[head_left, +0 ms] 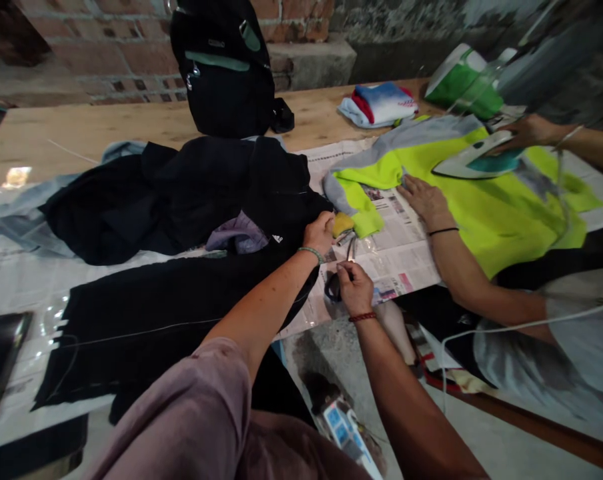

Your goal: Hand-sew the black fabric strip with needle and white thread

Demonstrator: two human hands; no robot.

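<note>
My left hand [320,232], with a green bracelet at its wrist, is closed on the edge of black trousers [146,313] lying on the table. A white thread line runs along the trouser leg. My right hand [355,288] grips a pair of scissors [350,248] by its dark handles, the blades pointing away from me beside my left hand. A small yellow piece [342,225] shows just past my left fingers; its kind is unclear. Behind the trousers lies a bunched dark garment [191,193] with a purplish lining.
A co-worker's hand presses a yellow-green and grey sweatshirt [481,213] while the other holds an iron [476,157] on it. Newspaper [401,257] covers the table. A black backpack [226,73], folded clothes [379,103] and a green package [461,83] stand behind. A white cord hangs right.
</note>
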